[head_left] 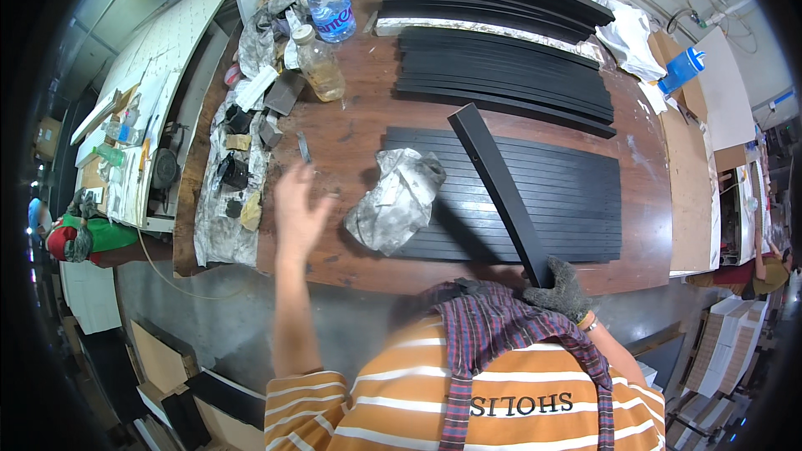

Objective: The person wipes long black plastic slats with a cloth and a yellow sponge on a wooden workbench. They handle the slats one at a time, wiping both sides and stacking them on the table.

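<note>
My right hand (561, 291), in a dark grey glove, grips the near end of a long black bar (501, 188). The bar slants up and to the left over a row of black slats (551, 200) laid side by side on the brown table (643, 200). My bare left hand (302, 207) is over the table's left part, thumb and fingers apart. Just beyond its fingertips is a small thin blade-like piece (303, 149); I cannot tell whether they touch. A crumpled, grey-stained white cloth (396, 200) lies between my hands, partly over the slats' left end.
Farther back lie two more stacks of black slats (501, 75). At the back left stand a water bottle (329, 2) and a jar of yellowish liquid (319, 65). Stained rags and small blocks (284, 92) line the left edge. A blue bottle (681, 69) is at the right.
</note>
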Demonstrator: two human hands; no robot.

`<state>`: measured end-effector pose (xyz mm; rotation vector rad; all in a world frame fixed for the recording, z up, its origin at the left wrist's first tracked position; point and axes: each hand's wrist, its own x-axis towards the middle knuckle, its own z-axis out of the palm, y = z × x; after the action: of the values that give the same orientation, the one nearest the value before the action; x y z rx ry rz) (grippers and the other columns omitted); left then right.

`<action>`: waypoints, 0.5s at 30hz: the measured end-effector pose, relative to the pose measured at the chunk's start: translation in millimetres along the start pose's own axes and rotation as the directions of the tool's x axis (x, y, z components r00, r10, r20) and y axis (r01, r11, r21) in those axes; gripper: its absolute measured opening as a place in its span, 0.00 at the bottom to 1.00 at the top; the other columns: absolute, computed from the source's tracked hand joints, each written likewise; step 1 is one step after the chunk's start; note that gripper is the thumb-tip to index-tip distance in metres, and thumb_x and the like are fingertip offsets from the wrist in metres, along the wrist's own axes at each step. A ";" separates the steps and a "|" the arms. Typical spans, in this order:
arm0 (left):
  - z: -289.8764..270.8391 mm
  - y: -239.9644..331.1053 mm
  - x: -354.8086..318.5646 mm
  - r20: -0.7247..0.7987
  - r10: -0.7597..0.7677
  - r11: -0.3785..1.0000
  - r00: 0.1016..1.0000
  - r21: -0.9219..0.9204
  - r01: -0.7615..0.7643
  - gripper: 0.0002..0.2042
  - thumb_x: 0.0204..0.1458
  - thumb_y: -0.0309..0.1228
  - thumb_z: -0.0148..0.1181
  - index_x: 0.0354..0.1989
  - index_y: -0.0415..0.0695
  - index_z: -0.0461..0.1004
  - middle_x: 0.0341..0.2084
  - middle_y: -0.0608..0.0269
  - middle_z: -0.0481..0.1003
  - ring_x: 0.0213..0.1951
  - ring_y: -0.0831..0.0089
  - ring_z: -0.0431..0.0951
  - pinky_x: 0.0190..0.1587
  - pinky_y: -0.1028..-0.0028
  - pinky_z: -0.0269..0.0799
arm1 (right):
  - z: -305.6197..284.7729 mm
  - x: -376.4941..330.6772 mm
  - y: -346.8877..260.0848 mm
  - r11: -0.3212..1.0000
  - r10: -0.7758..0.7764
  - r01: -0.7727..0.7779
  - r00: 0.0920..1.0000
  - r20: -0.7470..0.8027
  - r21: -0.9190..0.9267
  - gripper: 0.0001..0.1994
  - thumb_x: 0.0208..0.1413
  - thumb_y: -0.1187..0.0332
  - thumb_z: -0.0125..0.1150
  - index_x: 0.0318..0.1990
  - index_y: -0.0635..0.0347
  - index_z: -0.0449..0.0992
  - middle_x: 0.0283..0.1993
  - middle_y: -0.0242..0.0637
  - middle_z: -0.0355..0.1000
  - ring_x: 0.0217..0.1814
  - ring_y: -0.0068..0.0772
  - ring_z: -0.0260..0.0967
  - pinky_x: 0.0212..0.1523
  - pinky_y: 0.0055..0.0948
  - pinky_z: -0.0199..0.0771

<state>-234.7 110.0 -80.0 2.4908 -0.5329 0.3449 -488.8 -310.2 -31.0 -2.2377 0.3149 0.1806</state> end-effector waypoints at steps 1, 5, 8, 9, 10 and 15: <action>12.8 23.7 -0.6 0.096 0.076 0.997 0.993 -0.028 -0.074 0.35 0.48 0.36 0.72 0.66 0.45 0.68 0.68 0.45 0.63 0.69 0.50 0.60 0.71 0.54 0.56 | 1.1 1.7 4.2 0.998 0.003 -0.007 0.997 0.072 0.066 0.30 0.41 0.52 0.75 0.49 0.65 0.79 0.37 0.44 0.78 0.38 0.39 0.75 0.43 0.36 0.76; 60.9 83.8 -3.5 0.349 0.197 0.975 0.916 -0.168 -0.145 0.30 0.46 0.35 0.73 0.61 0.48 0.74 0.66 0.52 0.65 0.67 0.52 0.64 0.70 0.56 0.59 | -3.1 8.4 13.2 0.876 0.005 -0.137 0.962 0.274 0.463 0.28 0.43 0.53 0.71 0.46 0.66 0.78 0.36 0.39 0.77 0.38 0.35 0.75 0.42 0.35 0.75; 66.7 87.3 15.2 0.368 0.018 0.967 0.930 -0.244 0.078 0.23 0.47 0.26 0.71 0.54 0.43 0.78 0.59 0.53 0.72 0.60 0.56 0.70 0.65 0.61 0.67 | -10.1 9.1 11.6 0.667 0.037 -0.300 0.927 0.373 0.682 0.26 0.42 0.54 0.69 0.44 0.67 0.78 0.35 0.37 0.77 0.36 0.33 0.75 0.41 0.33 0.75; 62.9 89.0 22.7 0.252 -0.049 0.937 0.967 -0.322 0.131 0.18 0.46 0.18 0.67 0.48 0.39 0.80 0.52 0.54 0.76 0.53 0.57 0.74 0.59 0.65 0.71 | -12.2 8.4 9.9 0.594 0.046 -0.353 0.912 0.408 0.723 0.26 0.42 0.55 0.69 0.44 0.67 0.78 0.35 0.37 0.77 0.35 0.32 0.75 0.41 0.33 0.76; 57.5 94.4 29.6 0.095 -0.027 0.922 0.995 -0.383 0.061 0.17 0.45 0.18 0.67 0.47 0.38 0.80 0.51 0.53 0.77 0.53 0.57 0.74 0.58 0.64 0.72 | -14.2 8.4 8.1 0.604 0.059 -0.338 0.922 0.382 0.722 0.26 0.44 0.55 0.69 0.45 0.68 0.78 0.33 0.40 0.76 0.36 0.31 0.75 0.39 0.30 0.75; 37.0 176.0 41.3 -0.097 0.388 0.869 0.917 -0.293 -0.399 0.19 0.37 0.25 0.66 0.43 0.45 0.81 0.55 0.53 0.74 0.55 0.55 0.72 0.59 0.57 0.69 | -14.7 12.1 0.4 0.477 0.098 -0.433 0.891 0.443 0.765 0.25 0.50 0.54 0.67 0.47 0.68 0.79 0.33 0.40 0.77 0.33 0.32 0.75 0.36 0.30 0.75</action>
<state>-271.2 -57.7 -12.2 2.0607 -1.0059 0.4244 -477.0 -323.8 -24.8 -1.1029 0.4481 0.4717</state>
